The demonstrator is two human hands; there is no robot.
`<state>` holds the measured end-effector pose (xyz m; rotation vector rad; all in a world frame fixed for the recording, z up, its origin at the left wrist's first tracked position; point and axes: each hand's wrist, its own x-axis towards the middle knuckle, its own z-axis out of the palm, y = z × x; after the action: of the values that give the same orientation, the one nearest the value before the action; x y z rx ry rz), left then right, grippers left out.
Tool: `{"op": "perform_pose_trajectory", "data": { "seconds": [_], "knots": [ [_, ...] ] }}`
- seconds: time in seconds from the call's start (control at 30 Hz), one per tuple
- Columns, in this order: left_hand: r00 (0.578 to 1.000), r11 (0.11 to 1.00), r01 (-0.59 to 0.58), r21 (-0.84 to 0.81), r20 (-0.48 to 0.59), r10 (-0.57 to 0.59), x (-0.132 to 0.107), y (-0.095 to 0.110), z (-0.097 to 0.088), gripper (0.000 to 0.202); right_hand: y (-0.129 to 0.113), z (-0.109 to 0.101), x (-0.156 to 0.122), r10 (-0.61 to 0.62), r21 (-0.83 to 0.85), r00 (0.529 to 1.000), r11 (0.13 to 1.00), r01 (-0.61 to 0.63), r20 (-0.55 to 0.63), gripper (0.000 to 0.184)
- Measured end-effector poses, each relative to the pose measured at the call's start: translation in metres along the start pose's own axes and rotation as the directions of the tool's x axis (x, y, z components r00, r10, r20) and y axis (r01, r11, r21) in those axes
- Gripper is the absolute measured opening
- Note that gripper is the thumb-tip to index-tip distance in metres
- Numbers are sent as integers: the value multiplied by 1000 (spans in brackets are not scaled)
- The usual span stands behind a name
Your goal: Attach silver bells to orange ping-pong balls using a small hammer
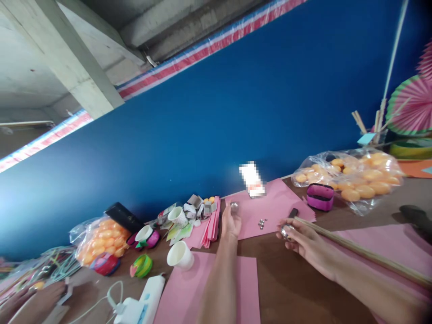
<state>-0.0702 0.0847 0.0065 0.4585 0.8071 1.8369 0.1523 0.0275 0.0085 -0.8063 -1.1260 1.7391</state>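
Note:
My left hand [231, 223] reaches forward over the brown table [286, 279], its fingers closed round a small silver bell [234, 207] at the edge of a pink paper sheet [270, 207]. My right hand [302, 239] is closed on another small shiny silver bell [285, 231] and on the end of a long wooden stick [364, 254] that runs off to the right. A few more small silver bells [262, 222] lie on the pink sheet between the two hands.
Two bags of orange balls [357, 177] [99, 243], a magenta case [320, 196], white paper cups [180, 255], a stack of pink strips [212, 225], a glue gun [141, 303] and pink fans [410, 108] stand about. A blue wall rises behind.

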Motion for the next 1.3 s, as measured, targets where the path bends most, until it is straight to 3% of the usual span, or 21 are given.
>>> {"op": "perform_pose_trajectory", "data": {
  "seconds": [0.2, 0.5, 0.73, 0.93, 1.13, 1.2, 1.23, 1.3],
  "knots": [
    [1000, 976, -16, 215, -1, 17, 4, 14, -2, 18, 7, -2, 1, 38, -168, 999, 985, -35, 14, 34],
    [988, 800, -98, 592, -38, 149, 42, 17, -3, 25, 3, 4, -2, 107, -107, 993, 989, -101, 49, 32],
    [977, 686, -128, 716, -29, 212, 36, 27, -9, 25, 1, 6, -3, 38, -141, 993, 990, -22, 112, 29],
    [982, 614, -155, 774, 55, 178, -6, 39, -12, 27, 1, 3, -3, 10, -184, 993, 983, 11, 114, 35],
    [973, 569, -220, 793, 224, 64, -94, 31, 1, 31, -6, 4, -5, -195, -347, 968, 907, 239, 157, 36],
    [902, 522, -348, 779, 430, -41, -122, 27, 7, 51, -10, 9, -6, -199, -329, 959, 908, 257, 201, 30],
    [871, 513, -394, 763, 488, -57, -133, 24, 9, 58, -12, 11, -6, -190, -313, 953, 914, 260, 235, 27],
    [851, 495, -425, 758, 521, -67, -147, 18, 12, 61, -12, 16, -7, -181, -275, 938, 924, 264, 295, 26]
  ]
}}
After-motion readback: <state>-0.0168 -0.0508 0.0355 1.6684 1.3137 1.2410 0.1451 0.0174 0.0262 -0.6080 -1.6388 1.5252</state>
